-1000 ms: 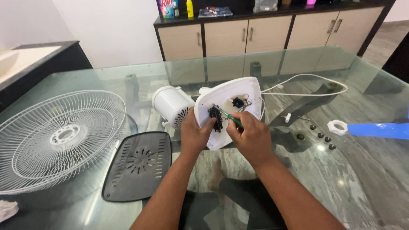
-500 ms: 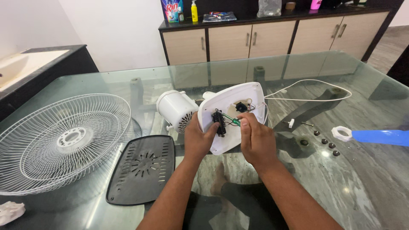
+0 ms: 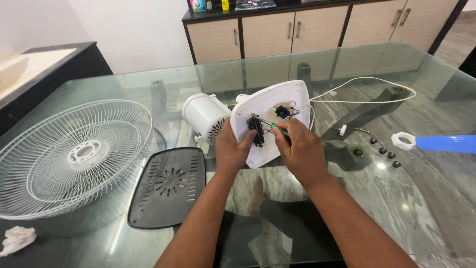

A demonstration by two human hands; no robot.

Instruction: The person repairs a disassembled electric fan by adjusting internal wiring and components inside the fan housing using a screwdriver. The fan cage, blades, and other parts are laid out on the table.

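Fan base [image 3: 277, 106] stands tipped up mid-table, its underside open. Left hand [image 3: 234, 149] grips its edge; right hand [image 3: 297, 149] pinches a green wire [image 3: 272, 125] inside. Black cover [image 3: 168, 186] lies off, left of the base; screws [image 3: 384, 150] loose to its right. Reassembly remains.

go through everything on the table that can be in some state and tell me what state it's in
Fan base: tipped up, underside open, wiring exposed.
Black cover: off, lying flat on the glass.
Fan grille: detached, lying flat.
Left hand: gripping the base's edge.
Right hand: pinching a green tool.
Cabinet doors: closed.
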